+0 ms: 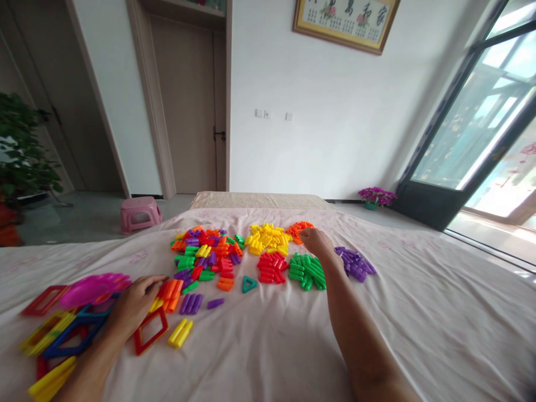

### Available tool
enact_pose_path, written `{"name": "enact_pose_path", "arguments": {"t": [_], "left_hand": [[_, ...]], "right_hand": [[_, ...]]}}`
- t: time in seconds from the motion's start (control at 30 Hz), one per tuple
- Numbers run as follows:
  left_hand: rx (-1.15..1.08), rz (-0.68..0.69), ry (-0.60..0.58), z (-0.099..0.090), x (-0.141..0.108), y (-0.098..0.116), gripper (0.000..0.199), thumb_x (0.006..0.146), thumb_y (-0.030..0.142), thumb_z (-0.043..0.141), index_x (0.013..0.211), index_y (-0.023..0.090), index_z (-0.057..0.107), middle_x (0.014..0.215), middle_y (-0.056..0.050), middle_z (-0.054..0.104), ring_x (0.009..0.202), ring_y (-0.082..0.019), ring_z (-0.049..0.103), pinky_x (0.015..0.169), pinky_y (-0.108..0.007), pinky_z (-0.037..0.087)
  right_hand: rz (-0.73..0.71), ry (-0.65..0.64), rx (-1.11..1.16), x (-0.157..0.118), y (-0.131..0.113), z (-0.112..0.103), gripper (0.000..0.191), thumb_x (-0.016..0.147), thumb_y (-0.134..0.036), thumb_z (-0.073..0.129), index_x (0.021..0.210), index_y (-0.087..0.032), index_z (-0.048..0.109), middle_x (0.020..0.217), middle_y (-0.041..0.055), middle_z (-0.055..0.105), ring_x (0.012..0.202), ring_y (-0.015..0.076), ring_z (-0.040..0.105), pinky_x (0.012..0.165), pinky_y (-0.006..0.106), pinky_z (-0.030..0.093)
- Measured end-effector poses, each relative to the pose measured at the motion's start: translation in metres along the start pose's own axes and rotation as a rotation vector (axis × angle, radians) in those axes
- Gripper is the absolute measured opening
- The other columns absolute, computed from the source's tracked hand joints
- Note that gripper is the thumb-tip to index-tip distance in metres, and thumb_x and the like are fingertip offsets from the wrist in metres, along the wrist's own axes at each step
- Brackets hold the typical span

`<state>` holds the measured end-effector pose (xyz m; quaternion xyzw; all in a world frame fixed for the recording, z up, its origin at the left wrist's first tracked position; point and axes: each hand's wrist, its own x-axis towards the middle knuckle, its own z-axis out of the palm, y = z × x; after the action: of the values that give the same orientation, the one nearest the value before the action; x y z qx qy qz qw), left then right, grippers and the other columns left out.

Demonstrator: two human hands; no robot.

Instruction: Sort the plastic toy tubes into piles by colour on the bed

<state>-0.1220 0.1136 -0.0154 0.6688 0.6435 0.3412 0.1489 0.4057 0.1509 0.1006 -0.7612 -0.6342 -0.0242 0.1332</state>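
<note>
My left hand (140, 298) is beside a group of orange plastic tube blocks (171, 295), its thumb and forefinger apart and nothing seen between them. At the far side of the cloth, my right hand (317, 243) has its fingers closed at the edge of the orange block pile (300, 228); what they hold is hidden. Near the right forearm lie a green block pile (307, 272) and a purple pile (355, 263). Left of them are a red pile (272, 268) and a yellow pile (268, 239). A mixed-colour heap (209, 251) spreads between my hands.
A teal triangle (249, 285), a red diamond frame (151, 330), yellow blocks (180, 333) and purple blocks (191, 304) lie in front. Magnetic frames (71, 336) and a pink plate (90, 289) sit by my left forearm. A pink stool (140, 214) stands beyond the cloth (268, 352).
</note>
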Motion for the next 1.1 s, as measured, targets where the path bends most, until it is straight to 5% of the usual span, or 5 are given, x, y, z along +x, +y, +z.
{"name": "enact_pose_path", "arguments": {"t": [0.23, 0.47, 0.77, 0.93, 1.1], "left_hand": [[0.001, -0.023, -0.007, 0.000, 0.002, -0.003, 0.037, 0.085, 0.045, 0.047, 0.103, 0.024, 0.073, 0.113, -0.005, 0.074, 0.109, -0.023, 0.066, 0.096, -0.032, 0.050], [0.003, -0.053, -0.013, 0.002, 0.003, -0.006, 0.038, 0.083, 0.047, 0.048, 0.101, 0.026, 0.073, 0.112, -0.004, 0.075, 0.108, -0.025, 0.068, 0.096, -0.034, 0.052], [0.012, -0.053, 0.008, 0.002, 0.004, -0.006, 0.038, 0.082, 0.049, 0.049, 0.100, 0.027, 0.074, 0.111, -0.003, 0.075, 0.107, -0.025, 0.068, 0.094, -0.033, 0.053], [0.009, -0.018, 0.018, 0.001, 0.004, -0.001, 0.035, 0.083, 0.046, 0.049, 0.097, 0.027, 0.074, 0.109, -0.002, 0.075, 0.106, -0.023, 0.068, 0.095, -0.032, 0.052], [0.010, -0.002, 0.019, 0.002, 0.005, -0.002, 0.036, 0.083, 0.045, 0.048, 0.099, 0.026, 0.074, 0.110, -0.004, 0.075, 0.108, -0.023, 0.067, 0.094, -0.031, 0.052]], "right_hand": [[-0.335, -0.102, -0.109, 0.046, 0.016, 0.038, 0.060, 0.088, -0.017, 0.058, 0.145, -0.032, 0.047, 0.153, 0.0064, 0.042, 0.140, 0.0259, 0.035, 0.112, 0.040, 0.029], [-0.349, -0.178, -0.207, 0.077, 0.033, 0.059, 0.053, 0.091, -0.026, 0.059, 0.143, -0.033, 0.050, 0.153, 0.0061, 0.041, 0.140, 0.0284, 0.035, 0.112, 0.043, 0.030], [-0.230, -0.141, -0.203, 0.080, 0.046, 0.053, 0.045, 0.091, -0.027, 0.055, 0.136, -0.027, 0.058, 0.143, 0.0099, 0.054, 0.133, 0.0294, 0.044, 0.108, 0.042, 0.033], [-0.211, -0.050, -0.152, 0.071, 0.016, 0.044, 0.041, 0.090, -0.021, 0.053, 0.129, -0.017, 0.063, 0.134, 0.0167, 0.059, 0.128, 0.0326, 0.048, 0.104, 0.044, 0.036], [-0.393, -0.055, -0.044, 0.054, -0.055, 0.046, 0.040, 0.090, -0.021, 0.052, 0.129, -0.022, 0.063, 0.127, 0.0072, 0.066, 0.120, 0.0217, 0.055, 0.100, 0.030, 0.039]]}}
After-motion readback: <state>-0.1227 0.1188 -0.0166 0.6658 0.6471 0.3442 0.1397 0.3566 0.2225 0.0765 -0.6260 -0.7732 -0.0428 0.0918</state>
